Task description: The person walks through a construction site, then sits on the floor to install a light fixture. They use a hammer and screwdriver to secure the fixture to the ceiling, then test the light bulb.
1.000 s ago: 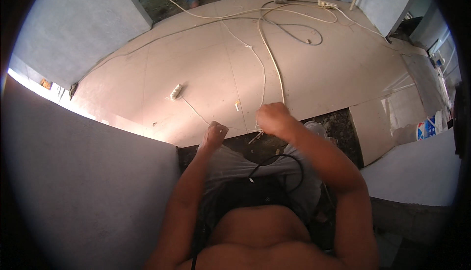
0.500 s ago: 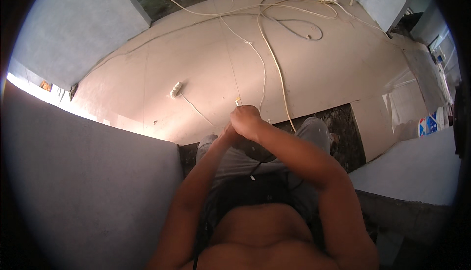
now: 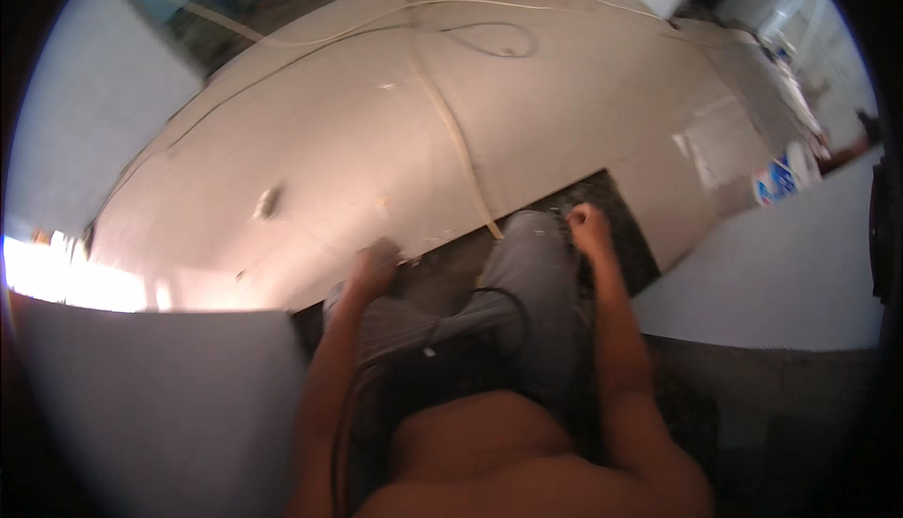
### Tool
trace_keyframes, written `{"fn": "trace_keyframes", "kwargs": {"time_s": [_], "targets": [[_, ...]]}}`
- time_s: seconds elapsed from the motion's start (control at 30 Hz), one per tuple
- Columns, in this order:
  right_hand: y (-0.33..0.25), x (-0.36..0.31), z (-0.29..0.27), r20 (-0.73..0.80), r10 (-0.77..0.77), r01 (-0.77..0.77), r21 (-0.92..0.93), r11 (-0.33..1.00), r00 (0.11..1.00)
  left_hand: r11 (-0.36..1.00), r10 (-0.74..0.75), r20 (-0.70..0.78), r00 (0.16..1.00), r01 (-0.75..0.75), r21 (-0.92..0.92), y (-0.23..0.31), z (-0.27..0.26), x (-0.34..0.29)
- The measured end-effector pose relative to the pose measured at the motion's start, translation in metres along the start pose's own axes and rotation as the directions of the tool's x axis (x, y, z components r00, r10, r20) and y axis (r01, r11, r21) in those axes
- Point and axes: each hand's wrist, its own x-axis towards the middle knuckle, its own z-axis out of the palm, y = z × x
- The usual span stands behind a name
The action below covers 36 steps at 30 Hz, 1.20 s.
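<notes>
The person's 2 hands are hanging well apart. The left hand is curling, blurred, near the edge of the tile floor; whether it is holding anything cannot be told. The right hand is bending its fingers narrowly over the dark dirt, beside the grey trousers; its grip cannot be told either. A small white roll is lying on the tiles, beyond and left of the left hand. A thick pale cord is running toward the knees, between the hands.
</notes>
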Motion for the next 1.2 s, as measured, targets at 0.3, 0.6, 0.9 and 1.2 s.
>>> {"fn": "trace_keyframes", "kwargs": {"time_s": [0.3,0.6,0.9,1.2], "targets": [[0.133,-0.129,0.074,0.101,0.528,-0.483,-0.291,0.826,0.843,0.989,0.148,0.000,0.989,-0.148,-0.014,0.005,-0.010,-0.003],[0.134,-0.072,0.049,0.294,0.289,-0.287,-0.050,0.957,0.911,0.990,-0.071,0.035,0.997,0.074,-0.117,0.022,-0.018,-0.001],[-0.137,-0.073,-0.076,0.223,-0.064,-0.071,0.550,0.832,0.973,0.997,-0.046,0.038,0.998,0.048,-0.057,0.021,-0.012,0.000],[-0.227,-0.111,-0.041,0.252,-0.568,0.464,0.370,0.805,0.784,0.991,-0.083,-0.011,0.997,0.081,-0.110,0.021,-0.013,-0.012]]}}
